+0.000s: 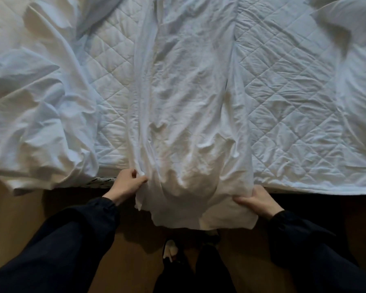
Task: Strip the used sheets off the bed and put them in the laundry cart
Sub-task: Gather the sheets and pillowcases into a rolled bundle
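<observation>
A white sheet (184,115) lies bunched into a long strip down the middle of the bed, its near end hanging over the bed's front edge. My left hand (127,183) pinches the strip's left side at that edge. On the right side of the hanging end, my right hand (260,200) grips the cloth. The quilted mattress pad (287,115) lies bare on both sides of the strip. No laundry cart is in view.
A crumpled white duvet (34,115) covers the bed's left part and hangs over the front edge. More white bedding (355,66) lies at the right. Brown wooden floor (15,220) runs along the bed's front, and my legs and feet (190,263) stand there.
</observation>
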`<state>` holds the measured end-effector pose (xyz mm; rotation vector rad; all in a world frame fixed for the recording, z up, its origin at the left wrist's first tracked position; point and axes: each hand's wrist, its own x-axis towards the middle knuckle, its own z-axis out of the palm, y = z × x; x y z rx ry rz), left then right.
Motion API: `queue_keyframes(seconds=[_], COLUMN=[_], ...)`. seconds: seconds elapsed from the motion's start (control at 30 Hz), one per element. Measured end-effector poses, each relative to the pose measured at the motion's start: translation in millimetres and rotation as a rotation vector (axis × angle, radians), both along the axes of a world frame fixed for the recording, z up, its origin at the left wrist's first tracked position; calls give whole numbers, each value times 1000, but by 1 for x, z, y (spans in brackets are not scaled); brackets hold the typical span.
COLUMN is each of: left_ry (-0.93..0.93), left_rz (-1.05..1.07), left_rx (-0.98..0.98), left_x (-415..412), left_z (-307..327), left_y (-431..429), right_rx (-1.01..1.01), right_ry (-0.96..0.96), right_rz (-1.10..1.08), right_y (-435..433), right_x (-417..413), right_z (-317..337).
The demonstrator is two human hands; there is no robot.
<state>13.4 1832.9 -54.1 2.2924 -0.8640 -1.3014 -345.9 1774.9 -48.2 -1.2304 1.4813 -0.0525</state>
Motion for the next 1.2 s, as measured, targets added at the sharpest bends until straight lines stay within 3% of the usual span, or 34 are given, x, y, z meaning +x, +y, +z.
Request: queue_keyframes(seconds=[0.13, 0.23, 0.4, 0.63, 0.8, 0.93, 1.1, 1.2], left_ry=[231, 342, 362, 405, 504, 453, 340, 287], left_rz=[372, 371, 154, 317, 353, 468, 554, 586], left_rx=[-126, -95, -62, -357, -449, -450, -488, -509], left_x=[8, 6, -13, 1, 25, 31, 42, 53], left_z=[3, 1, 31, 91, 140, 149, 145, 147], left_y=[6, 8, -22, -74, -119, -164, -244, -297], right_rx=[-67, 11, 31, 113, 167, 308, 296, 264], right_ry=[-207, -319, -348, -657, -800, -924, -918, -1008], right_rz=[-376, -608, -614, -796, -898, -894, -897, -991], right_y=[4, 8, -1, -58, -107, -156, -245, -303], right_x=[18, 30, 51, 62, 64, 75, 95, 109], right_z=[19, 21, 44, 116, 155, 163, 164, 165])
